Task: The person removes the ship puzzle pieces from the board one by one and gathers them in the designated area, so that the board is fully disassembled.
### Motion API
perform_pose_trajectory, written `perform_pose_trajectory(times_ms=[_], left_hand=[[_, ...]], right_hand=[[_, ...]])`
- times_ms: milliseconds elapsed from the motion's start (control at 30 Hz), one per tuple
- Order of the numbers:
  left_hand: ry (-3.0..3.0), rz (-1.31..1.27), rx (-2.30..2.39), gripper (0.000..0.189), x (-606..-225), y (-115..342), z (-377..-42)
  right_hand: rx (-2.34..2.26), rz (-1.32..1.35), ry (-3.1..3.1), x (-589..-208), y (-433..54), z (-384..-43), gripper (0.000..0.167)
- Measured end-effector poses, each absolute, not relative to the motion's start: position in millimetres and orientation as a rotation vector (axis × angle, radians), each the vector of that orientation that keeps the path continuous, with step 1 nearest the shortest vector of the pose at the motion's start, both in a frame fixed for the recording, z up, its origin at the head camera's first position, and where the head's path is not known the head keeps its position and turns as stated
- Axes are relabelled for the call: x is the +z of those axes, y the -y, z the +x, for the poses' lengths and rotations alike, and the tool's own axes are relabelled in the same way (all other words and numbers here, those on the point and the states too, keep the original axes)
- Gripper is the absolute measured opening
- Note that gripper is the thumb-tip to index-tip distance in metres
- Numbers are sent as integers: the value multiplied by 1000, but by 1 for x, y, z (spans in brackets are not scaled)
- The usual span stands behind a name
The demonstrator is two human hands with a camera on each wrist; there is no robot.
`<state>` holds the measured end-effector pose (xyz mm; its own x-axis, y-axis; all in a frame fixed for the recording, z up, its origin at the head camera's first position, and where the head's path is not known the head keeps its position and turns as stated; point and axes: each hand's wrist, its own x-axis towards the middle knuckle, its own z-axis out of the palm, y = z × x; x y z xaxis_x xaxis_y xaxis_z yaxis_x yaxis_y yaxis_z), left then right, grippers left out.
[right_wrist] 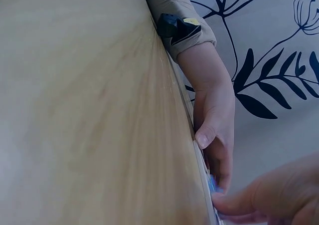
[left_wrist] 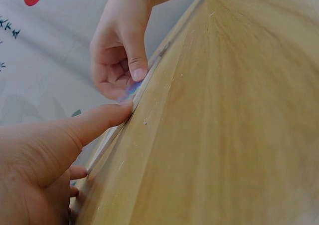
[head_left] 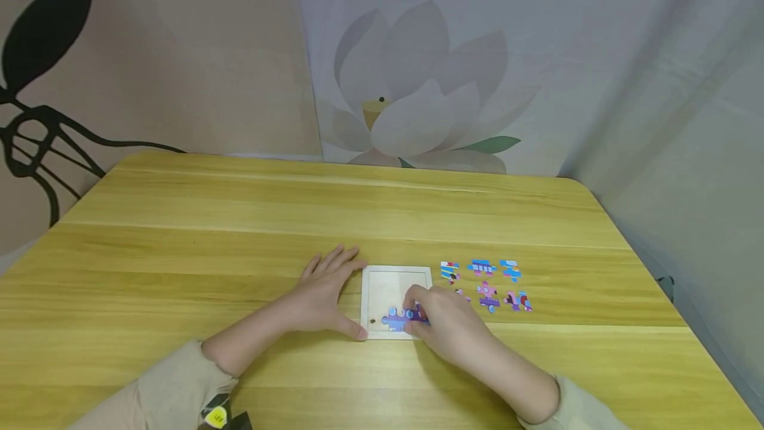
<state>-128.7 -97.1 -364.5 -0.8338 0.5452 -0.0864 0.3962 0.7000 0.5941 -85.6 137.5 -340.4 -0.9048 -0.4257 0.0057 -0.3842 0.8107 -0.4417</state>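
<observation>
A square, light wooden puzzle tray (head_left: 396, 270) lies on the table. My left hand (head_left: 322, 294) is spread along its left side, thumb at the near corner and a fingertip at the far corner. Over the tray's near right part, my right hand (head_left: 450, 327) pinches a purple puzzle piece (head_left: 421, 314) between thumb and fingers, hiding much of it. Beside that piece, a blue and purple puzzle piece (head_left: 392, 321) lies along the tray's near edge. In the left wrist view, the left thumb (left_wrist: 107, 116) presses at the tray's edge, close to the right hand's fingertips.
Several loose puzzle pieces (head_left: 482, 267) lie on the table right of the tray, one partly hidden by the right hand. The wooden table (head_left: 251, 204) extends to a curtain (head_left: 239, 52) printed with flowers at the back.
</observation>
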Motion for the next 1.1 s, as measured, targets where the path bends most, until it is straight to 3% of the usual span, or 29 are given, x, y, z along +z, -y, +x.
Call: perform_pose_trajectory(times_ms=[500, 1100], left_hand=[[-2657, 741, 850, 113, -365, 98, -128], [-2649, 752, 840, 113, -366, 98, -128]], right_hand=[[-901, -661, -2868, -341, -142, -84, 21], [-1345, -433, -2653, -334, -188, -89, 10]])
